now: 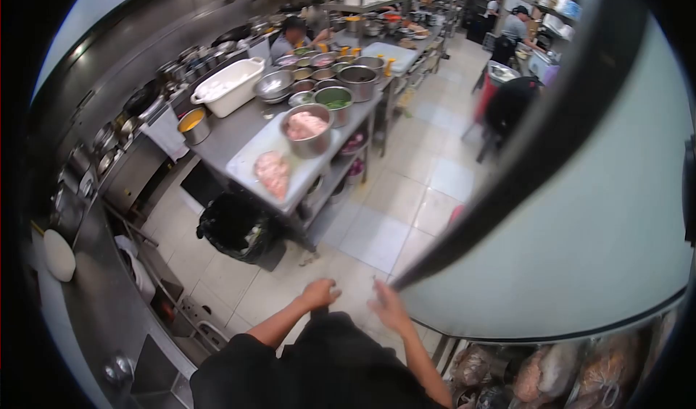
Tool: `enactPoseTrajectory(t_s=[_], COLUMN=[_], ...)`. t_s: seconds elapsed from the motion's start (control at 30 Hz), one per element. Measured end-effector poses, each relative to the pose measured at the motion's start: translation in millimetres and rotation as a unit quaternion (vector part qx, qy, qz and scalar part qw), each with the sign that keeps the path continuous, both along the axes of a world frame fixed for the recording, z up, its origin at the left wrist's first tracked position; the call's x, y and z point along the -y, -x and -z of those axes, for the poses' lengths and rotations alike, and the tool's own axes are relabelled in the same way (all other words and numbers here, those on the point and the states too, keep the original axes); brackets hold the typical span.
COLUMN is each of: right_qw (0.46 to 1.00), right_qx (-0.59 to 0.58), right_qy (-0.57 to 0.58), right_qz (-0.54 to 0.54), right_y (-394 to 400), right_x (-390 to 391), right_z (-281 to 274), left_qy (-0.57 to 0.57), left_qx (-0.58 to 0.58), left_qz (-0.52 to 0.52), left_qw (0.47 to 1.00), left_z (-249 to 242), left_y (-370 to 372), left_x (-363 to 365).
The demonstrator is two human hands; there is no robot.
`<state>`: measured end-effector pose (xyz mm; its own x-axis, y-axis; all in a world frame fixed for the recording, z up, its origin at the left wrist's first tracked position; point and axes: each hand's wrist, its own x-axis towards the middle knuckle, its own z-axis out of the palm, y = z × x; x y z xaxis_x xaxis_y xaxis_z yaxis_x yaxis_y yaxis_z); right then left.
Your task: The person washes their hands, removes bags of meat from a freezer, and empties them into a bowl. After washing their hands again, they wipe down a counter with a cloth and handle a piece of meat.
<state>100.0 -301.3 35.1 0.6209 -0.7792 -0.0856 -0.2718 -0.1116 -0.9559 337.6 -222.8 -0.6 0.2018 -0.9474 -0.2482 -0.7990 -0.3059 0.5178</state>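
My left hand hangs in front of my dark clothing, over the tiled floor, with fingers loosely bent, a little apart, and nothing in them. Blurred by motion, my right hand has its fingers stretched out right by the lower corner of a large pale door with a dark rubber edge. That door stands open and fills the right side of the view. Below it, a storage compartment holds plastic bags of meat, close to my right forearm.
Ahead stands a steel worktable with a white cutting board, raw meat, a pot of meat and several bowls. A lined trash bin sits at its near end. A steel counter runs along the left. Co-workers stand farther back.
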Motion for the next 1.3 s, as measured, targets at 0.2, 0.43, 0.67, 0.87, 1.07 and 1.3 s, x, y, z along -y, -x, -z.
enactPoseTrajectory(t_s=[0.2, 0.43, 0.67, 0.87, 1.07, 1.3], right_qw=[0.936, 0.709, 0.715, 0.659, 0.714, 0.942], right_qx=[0.021, 0.008, -0.101, -0.361, -0.217, 0.054], right_qy=[0.017, -0.056, -0.086, -0.228, -0.086, -0.059], right_qz=[0.35, 0.703, 0.687, 0.619, 0.66, 0.327], right_y=[-89.2, -108.2, -58.1, 0.7, -37.0, -281.8], right_x=[128.6, 149.0, 87.4, -23.5, 23.9, 206.1], right_z=[40.8, 44.1, 130.8, 195.1, 209.8, 72.4], left_qy=[0.068, 0.122, 0.192, 0.115, -0.006, 0.021], left_qx=[-0.057, -0.11, -0.131, -0.065, 0.057, -0.006], left_qz=[-0.182, -0.318, -0.404, -0.417, -0.43, -0.437], left_qw=[0.979, 0.934, 0.885, 0.899, 0.901, 0.899], left_z=[-21.8, -25.2, -79.4, -101.7, -96.7, -113.8], left_y=[-129.8, -227.7, -278.6, -312.6, -323.0, -333.0], left_x=[-47.3, -40.4, 53.5, 168.0, 223.3, 216.1])
